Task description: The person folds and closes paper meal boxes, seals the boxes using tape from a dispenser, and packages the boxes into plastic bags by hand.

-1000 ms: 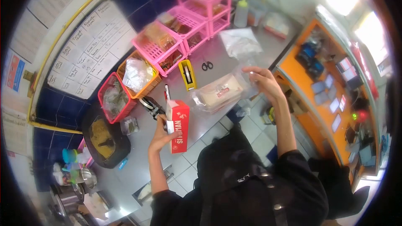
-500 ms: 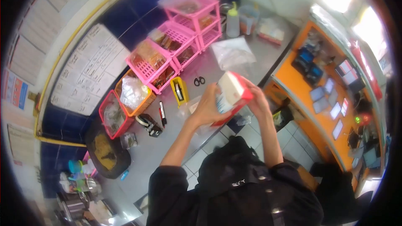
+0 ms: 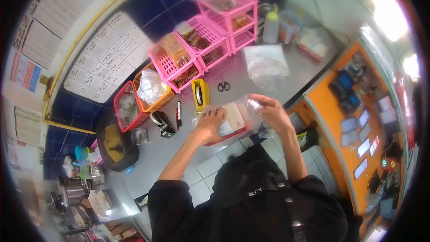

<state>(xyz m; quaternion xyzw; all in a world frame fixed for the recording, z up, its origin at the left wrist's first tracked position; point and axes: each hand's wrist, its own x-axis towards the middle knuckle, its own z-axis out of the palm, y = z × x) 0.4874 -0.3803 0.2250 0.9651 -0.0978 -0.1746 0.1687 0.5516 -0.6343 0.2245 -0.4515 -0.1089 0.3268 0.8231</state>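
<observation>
My left hand [image 3: 210, 125] is wrapped over the near left part of a red and white box [image 3: 232, 120], its fingers curved across the white face. Clear plastic film [image 3: 253, 111] lies around the box's right side, and my right hand [image 3: 273, 113] pinches that film at its upper right. The box is at the metal table's front edge, tilted, with its red side low. What lies under the box is hidden. A yellow tape dispenser [image 3: 200, 96] and black scissors [image 3: 223, 86] are on the table just behind it.
Pink stacked baskets [image 3: 197, 40] line the wall, beside orange [image 3: 154, 90] and red [image 3: 129, 107] baskets. A marker [image 3: 178, 114] and a black device [image 3: 162, 124] lie left of my hands. White sheets [image 3: 267, 65] are behind. An orange shelf [image 3: 333, 107] stands at the right.
The box went from upright in my left hand, to both hands, to lying tilted among the plastic film. My right hand has left the box and now grips the film.
</observation>
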